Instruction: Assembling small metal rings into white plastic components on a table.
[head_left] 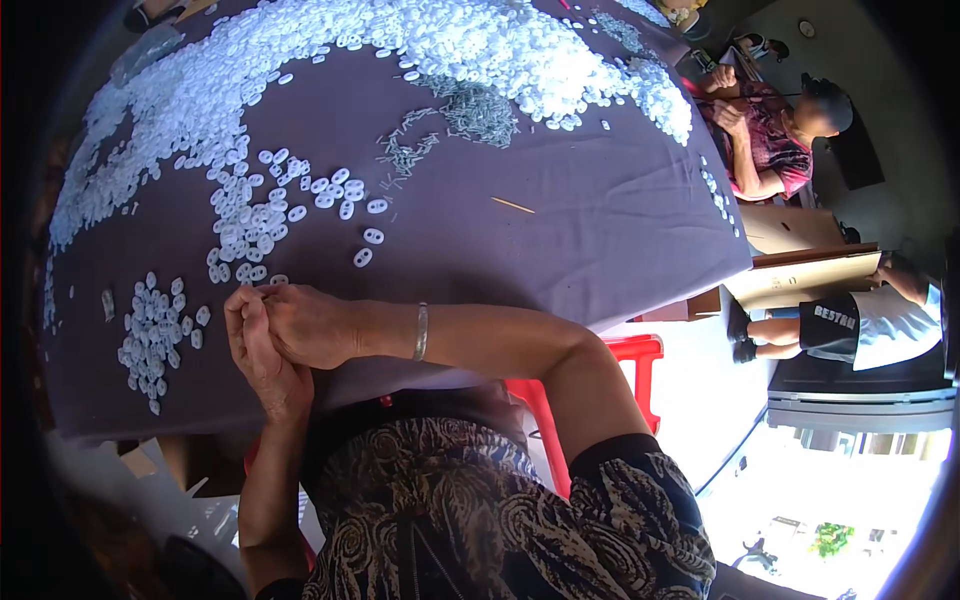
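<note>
My left hand [263, 362] and my right hand [312, 327] meet at the near edge of the dark cloth-covered table [440, 250]. Their fingers are closed and pressed together; whatever is between them is hidden. Just beyond my fingertips lies a loose cluster of white oval plastic pieces [250, 220], each with two holes. A smaller heap of similar ovals [152, 335] sits to the left of my left hand. Farther back, small grey metal screws [475, 112] are piled, with several scattered toward me.
A broad bank of white pieces [440, 40] curves across the far side. One thin wooden stick [513, 205] lies right of centre. Another person [765, 140] works at the right edge, near cardboard boxes [800, 280]. A red plastic chair [640, 350] is beside me; another person [850, 325] stands beyond.
</note>
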The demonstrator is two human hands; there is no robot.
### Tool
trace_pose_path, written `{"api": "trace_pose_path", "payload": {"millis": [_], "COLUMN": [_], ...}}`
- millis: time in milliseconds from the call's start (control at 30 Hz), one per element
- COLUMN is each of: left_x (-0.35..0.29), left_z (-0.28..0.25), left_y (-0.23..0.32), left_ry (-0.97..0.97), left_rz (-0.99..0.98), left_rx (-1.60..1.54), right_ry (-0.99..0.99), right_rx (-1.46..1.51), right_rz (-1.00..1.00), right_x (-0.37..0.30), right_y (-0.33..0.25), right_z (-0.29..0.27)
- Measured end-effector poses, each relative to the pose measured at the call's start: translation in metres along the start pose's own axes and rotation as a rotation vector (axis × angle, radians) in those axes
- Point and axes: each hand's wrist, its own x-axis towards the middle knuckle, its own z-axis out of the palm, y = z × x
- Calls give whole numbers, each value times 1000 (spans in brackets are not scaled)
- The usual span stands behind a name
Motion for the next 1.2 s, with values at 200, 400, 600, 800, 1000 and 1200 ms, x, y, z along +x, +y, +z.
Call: {"api": "trace_pose_path", "payload": {"millis": [200,400,600,800,1000,1200], "left_x": [1,3,4,5,4,13], "left_z": [11,14,7,1,25,-9], "left_y": [5,7,2,2,26,31], "left_ry": [17,60,42,7,155,-38], "left_rz": [-10,-56,-38,-1,101,236], "left_rx": [39,54,15,98,302,650], "right_ry": [-76,-47,-10,-26,146,165], "right_rx": [-40,-30,-31,-50,-164,-111], "right_rz": [89,62,62,55,114,104], "right_x": [2,2,-1,1,7,10], "right_y": [-6,-6,0,-4,-7,4], "right_z": [-8,-13,-2,-2,-14,-12]}}
